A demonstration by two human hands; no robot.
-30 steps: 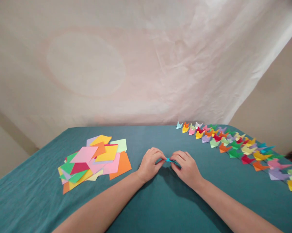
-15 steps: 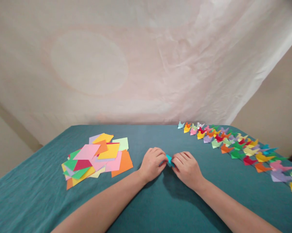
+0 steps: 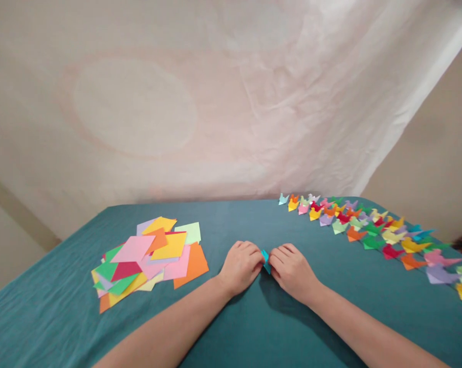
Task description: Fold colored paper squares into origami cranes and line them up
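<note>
Left grip (image 3: 241, 268) and right grip (image 3: 294, 272) both clamped on small blue folded paper (image 3: 266, 262), between them over teal counter (image 3: 234, 340); loose coloured sheets (image 3: 129, 249) piled to the left, rows of paper birds (image 3: 356, 234) to the right

Left hand (image 3: 241, 268), outward: paper pile (image 3: 133, 249) is blocking
Right hand (image 3: 294, 271), outward: paper birds (image 3: 373, 243) are blocking
Beyond both: cloth (image 3: 234, 221) is lying open

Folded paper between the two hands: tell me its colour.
The folded paper is bright turquoise blue, seen best in the head view.
</note>
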